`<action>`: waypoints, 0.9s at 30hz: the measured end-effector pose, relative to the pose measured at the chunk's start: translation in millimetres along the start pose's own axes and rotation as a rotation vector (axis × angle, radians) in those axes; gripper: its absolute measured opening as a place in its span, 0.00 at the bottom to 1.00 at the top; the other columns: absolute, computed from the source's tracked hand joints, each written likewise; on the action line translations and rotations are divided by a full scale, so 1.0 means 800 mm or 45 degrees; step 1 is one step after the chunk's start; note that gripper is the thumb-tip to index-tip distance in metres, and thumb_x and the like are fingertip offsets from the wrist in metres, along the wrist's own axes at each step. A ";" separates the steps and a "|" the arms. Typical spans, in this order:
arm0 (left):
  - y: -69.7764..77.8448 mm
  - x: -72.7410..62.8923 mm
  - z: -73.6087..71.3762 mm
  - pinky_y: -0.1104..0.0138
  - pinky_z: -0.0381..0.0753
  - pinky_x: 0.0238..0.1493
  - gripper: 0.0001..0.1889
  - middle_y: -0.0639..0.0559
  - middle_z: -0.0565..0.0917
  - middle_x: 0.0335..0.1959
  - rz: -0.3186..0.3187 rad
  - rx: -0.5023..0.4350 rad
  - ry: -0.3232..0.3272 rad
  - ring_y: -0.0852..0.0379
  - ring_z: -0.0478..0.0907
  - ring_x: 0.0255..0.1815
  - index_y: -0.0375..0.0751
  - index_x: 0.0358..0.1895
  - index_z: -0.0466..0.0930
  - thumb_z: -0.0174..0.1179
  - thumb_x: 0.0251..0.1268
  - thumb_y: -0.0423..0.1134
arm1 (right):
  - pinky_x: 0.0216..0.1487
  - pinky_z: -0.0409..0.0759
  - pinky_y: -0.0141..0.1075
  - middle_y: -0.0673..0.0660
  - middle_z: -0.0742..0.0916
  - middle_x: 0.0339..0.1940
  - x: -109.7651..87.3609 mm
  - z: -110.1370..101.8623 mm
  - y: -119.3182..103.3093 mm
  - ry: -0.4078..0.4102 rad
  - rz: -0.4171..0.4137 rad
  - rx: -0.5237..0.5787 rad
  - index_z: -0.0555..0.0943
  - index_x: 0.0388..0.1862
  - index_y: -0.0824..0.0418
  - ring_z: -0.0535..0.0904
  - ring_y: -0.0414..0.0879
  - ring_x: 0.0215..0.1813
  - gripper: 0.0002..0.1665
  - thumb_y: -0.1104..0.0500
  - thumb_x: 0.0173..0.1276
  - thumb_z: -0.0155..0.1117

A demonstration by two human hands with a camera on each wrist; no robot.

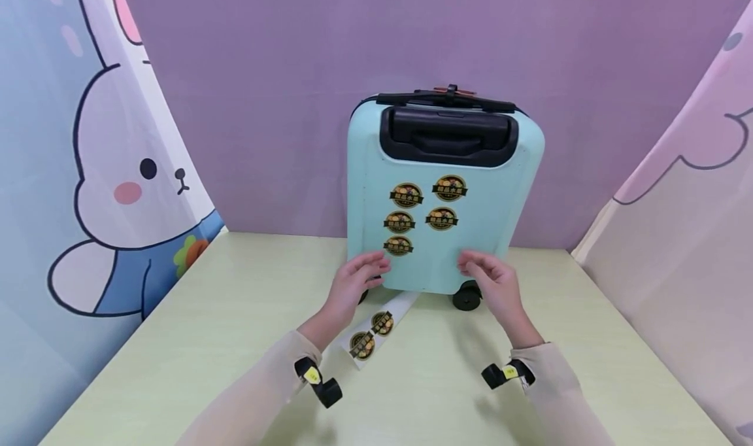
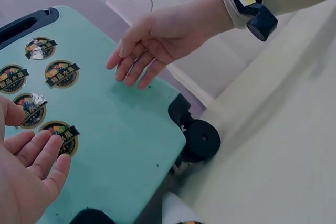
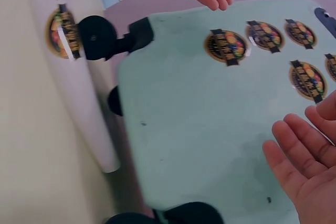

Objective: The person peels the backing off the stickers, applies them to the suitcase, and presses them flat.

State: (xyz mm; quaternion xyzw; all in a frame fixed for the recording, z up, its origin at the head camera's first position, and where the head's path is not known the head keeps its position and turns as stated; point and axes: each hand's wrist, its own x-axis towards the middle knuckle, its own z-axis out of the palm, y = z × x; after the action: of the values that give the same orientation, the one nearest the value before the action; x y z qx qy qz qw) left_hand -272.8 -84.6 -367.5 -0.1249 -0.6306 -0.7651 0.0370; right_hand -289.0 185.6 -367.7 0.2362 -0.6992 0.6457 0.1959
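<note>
A mint-green suitcase (image 1: 435,263) stands upright on the table with its black handle recess toward me. Round black-and-gold fruit stickers are on its face: three in a left column, the lowest sticker (image 1: 398,246) just above my left fingers, and two on the right, the lower sticker (image 1: 442,218) above my right hand. My left hand (image 1: 348,289) hovers by the suitcase's lower left, fingers loosely bent and holding nothing. Opposite it, my right hand (image 1: 500,289) is at the lower right, also holding nothing with relaxed fingers. Whether either hand touches the shell, I cannot tell.
A white backing strip (image 1: 372,334) with two stickers lies on the pale table (image 1: 412,407), its far end running toward the suitcase's underside. Black wheels (image 1: 467,296) hold the suitcase up. Behind hangs a purple cloth (image 1: 265,106); a rabbit-printed curtain (image 1: 117,171) is on the left.
</note>
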 end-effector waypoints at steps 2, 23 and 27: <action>-0.004 -0.004 -0.006 0.51 0.77 0.61 0.21 0.33 0.79 0.59 -0.021 0.019 0.008 0.42 0.78 0.60 0.26 0.65 0.72 0.50 0.73 0.31 | 0.46 0.84 0.30 0.51 0.88 0.41 -0.004 0.001 0.002 0.000 0.007 -0.013 0.77 0.51 0.84 0.84 0.37 0.42 0.14 0.72 0.73 0.55; -0.052 -0.040 -0.062 0.54 0.83 0.53 0.18 0.33 0.83 0.51 -0.193 0.279 0.056 0.44 0.83 0.49 0.23 0.59 0.75 0.54 0.73 0.33 | 0.43 0.85 0.33 0.64 0.87 0.39 -0.051 0.016 0.027 -0.235 0.123 -0.229 0.81 0.49 0.76 0.84 0.40 0.40 0.11 0.72 0.73 0.57; -0.055 -0.049 -0.070 0.56 0.85 0.49 0.16 0.36 0.85 0.45 -0.258 0.294 0.080 0.48 0.85 0.43 0.22 0.55 0.77 0.53 0.71 0.31 | 0.41 0.85 0.33 0.63 0.87 0.39 -0.057 0.018 0.031 -0.287 0.127 -0.261 0.82 0.49 0.73 0.84 0.42 0.39 0.11 0.71 0.73 0.57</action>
State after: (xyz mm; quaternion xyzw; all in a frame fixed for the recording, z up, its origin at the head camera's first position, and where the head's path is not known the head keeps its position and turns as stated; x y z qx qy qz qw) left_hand -252.8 -134.2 -428.6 -0.0316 -0.7222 -0.6909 -0.0066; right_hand -266.0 176.3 -415.2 0.2509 -0.7898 0.5494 0.1070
